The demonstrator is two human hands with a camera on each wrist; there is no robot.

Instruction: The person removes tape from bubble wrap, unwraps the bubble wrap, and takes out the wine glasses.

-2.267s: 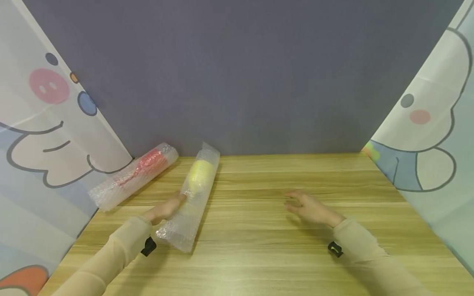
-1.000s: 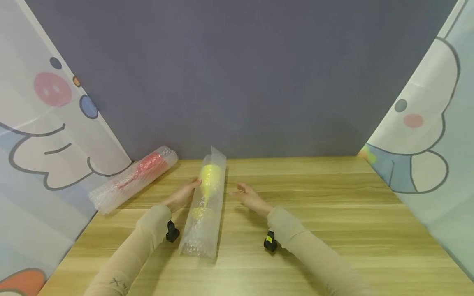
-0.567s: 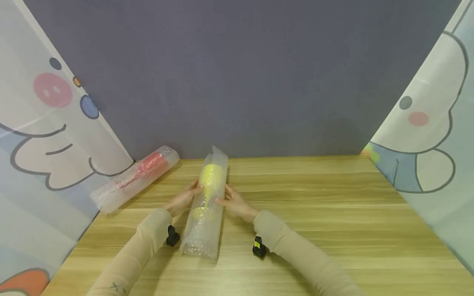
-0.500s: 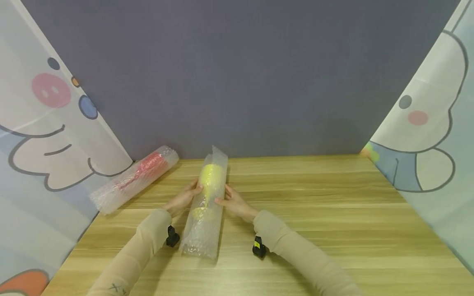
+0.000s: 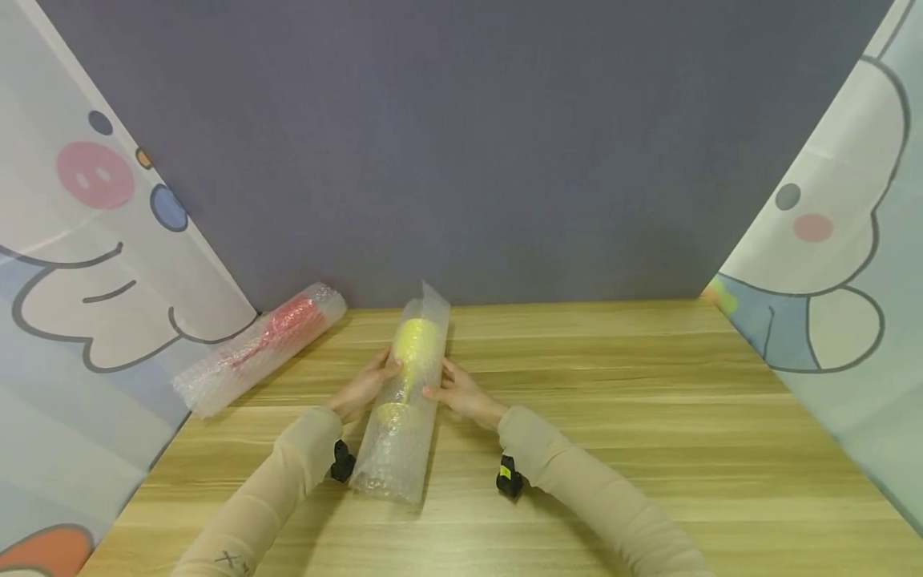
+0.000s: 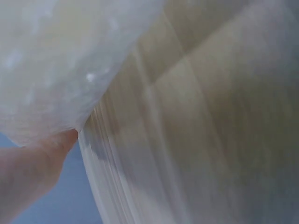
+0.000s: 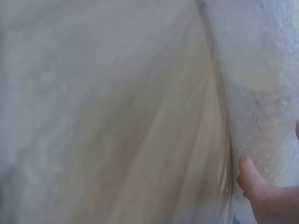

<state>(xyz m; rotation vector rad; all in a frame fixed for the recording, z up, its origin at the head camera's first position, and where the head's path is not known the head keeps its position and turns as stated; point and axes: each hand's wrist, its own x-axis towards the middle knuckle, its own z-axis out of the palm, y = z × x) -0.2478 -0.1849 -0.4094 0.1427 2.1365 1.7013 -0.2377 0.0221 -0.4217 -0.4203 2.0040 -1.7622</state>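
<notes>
A yellow goblet (image 5: 417,340) lies inside a roll of clear bubble wrap (image 5: 392,463) on the table, its bowl toward the back wall. My left hand (image 5: 360,390) grips the roll's left side with the thumb on top. From the other side my right hand (image 5: 467,399) holds it, thumb near the goblet's stem. In the left wrist view a fingertip (image 6: 65,139) presses against the wrap. The right wrist view has the thumb (image 7: 252,179) against the wrapped side. Fingers under the roll are hidden.
Another bubble-wrapped roll (image 5: 263,349) with a red goblet-shaped thing inside lies slanted at the back left. Behind the wooden table (image 5: 613,385) stands a dark grey wall (image 5: 469,160). Cartoon-printed panels (image 5: 808,320) flank both sides.
The wrapped yellow goblet has shifted right and turned straighter. My right hand has come in from the right and taken hold of it. Over the last half second, both hands moved it slightly right.
</notes>
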